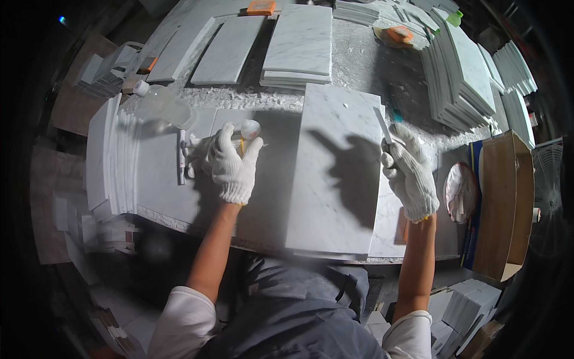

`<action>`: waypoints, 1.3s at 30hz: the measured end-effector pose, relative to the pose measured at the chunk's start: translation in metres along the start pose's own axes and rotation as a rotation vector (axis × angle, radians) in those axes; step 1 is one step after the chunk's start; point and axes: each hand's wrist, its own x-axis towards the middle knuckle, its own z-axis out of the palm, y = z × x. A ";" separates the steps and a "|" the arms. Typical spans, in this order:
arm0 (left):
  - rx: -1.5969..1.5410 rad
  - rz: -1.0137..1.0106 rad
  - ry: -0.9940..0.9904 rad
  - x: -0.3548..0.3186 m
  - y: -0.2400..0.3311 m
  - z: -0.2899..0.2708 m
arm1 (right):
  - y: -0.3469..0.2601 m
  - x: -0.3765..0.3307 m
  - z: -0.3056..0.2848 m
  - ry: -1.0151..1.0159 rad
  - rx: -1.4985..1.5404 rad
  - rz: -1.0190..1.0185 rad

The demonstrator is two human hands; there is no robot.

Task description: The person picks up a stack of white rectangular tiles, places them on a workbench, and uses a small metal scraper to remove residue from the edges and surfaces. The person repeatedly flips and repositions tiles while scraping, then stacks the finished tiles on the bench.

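My left hand (232, 164), in a white knit glove, is closed round a small pale item with a rounded translucent end (250, 128); most of it is hidden by the fingers. Beside that hand a white marker-like stick (182, 158) lies on the worktop. My right hand (411, 173), gloved too, grips a thin flat pale blade (381, 124) that points up and away. Between the hands lies a white marble slab (329, 197) with grey veins, and hand shadows fall across it. The right hand is over the slab's right edge.
A clear plastic bottle (164, 106) lies at the left. Slabs stand on edge (113, 161) beyond it. More flat slabs (297, 45) rest at the back, and a slab stack (457, 78) stands far right. An open cardboard box (496, 203) and a round whitish container (460, 192) sit right.
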 end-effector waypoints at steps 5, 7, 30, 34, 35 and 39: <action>0.147 0.149 -0.050 0.015 -0.020 0.023 | 0.000 0.011 0.008 0.064 -0.454 -0.133; 0.113 0.203 0.009 0.017 -0.021 0.028 | 0.002 0.014 0.012 0.029 -0.672 -0.235; -0.869 -0.043 -0.357 -0.045 0.122 -0.015 | -0.005 0.037 0.036 -0.015 -1.309 -0.509; -0.695 0.180 -0.327 -0.041 0.122 -0.020 | -0.012 0.038 0.040 -0.040 -1.360 -0.469; -0.619 0.274 -0.293 -0.039 0.121 -0.021 | -0.013 0.038 0.040 -0.058 -1.376 -0.448; -0.535 0.360 -0.280 -0.035 0.119 -0.023 | -0.012 0.044 0.041 -0.077 -1.257 -0.547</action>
